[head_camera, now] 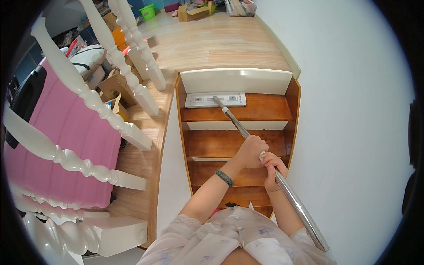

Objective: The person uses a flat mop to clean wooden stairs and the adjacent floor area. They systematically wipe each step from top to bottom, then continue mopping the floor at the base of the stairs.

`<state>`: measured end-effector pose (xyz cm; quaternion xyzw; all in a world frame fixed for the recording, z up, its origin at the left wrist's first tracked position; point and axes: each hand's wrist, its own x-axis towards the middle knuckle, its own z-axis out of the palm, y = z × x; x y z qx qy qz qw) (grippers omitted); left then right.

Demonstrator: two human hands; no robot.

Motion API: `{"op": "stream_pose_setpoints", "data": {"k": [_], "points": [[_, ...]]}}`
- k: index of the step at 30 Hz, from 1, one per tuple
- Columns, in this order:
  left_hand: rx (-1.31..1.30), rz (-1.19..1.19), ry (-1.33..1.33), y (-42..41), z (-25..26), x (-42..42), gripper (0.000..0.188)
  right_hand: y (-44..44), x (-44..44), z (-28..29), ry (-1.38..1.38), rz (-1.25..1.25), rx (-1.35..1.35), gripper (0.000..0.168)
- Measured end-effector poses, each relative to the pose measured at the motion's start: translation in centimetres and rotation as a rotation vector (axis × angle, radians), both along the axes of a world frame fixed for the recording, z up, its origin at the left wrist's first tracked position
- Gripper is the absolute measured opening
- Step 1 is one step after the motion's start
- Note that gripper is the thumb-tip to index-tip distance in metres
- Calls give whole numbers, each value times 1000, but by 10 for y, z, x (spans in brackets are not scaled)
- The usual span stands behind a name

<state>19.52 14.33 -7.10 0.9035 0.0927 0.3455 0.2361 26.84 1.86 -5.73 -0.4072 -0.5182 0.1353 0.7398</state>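
Note:
Both my hands grip the metal pole (294, 195) of a flat mop. My left hand (253, 151) is wrapped around it farther down, towards the mop head, and a dark bracelet circles that wrist. Just behind it, my right hand (275, 169) holds the pole near a white collar. The pole slants from the lower right up to the white rectangular mop head (203, 102). That head lies flat on the top wooden stair tread (268, 107), at its left part and close to the white riser (235, 81). Any pad underneath is hidden.
White turned balusters (109, 114) line the left edge of the staircase, with a pink suitcase (73, 142) and cardboard boxes (119, 86) behind them. A white wall (347, 116) borders the right. On the upper wooden floor (212, 43) stand a green bucket (147, 12) and a clear plastic bin (241, 9).

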Motion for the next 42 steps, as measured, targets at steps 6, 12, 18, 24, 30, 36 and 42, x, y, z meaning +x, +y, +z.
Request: {"op": "stream_pose_setpoints", "data": {"k": [6, 12, 18, 24, 30, 36, 42], "points": [[-23, -22, -56, -26, 1, -3, 26, -29, 4, 8, -102, 14, -29, 11], [-68, -24, -83, -61, 10, -9, 29, -63, -3, 10, -51, 1, -75, 14], [-72, -75, -92, -51, 15, -9, 28, -50, -1, 8, -16, 11, -25, 16], [-46, -85, -66, -24, 0, -1, 24, -25, 4, -1, -44, 0, 16, 15], [-28, -78, -45, -7, -4, 4, 24, -8, 11, -8, -46, -7, 17, 14], [10, -86, 14, 4, -8, 16, 26, 2, 21, -18, -6, -28, 27, 16], [44, -56, 77, -1, -13, 20, 27, -10, 29, -29, -55, -13, -17, 13]]}}
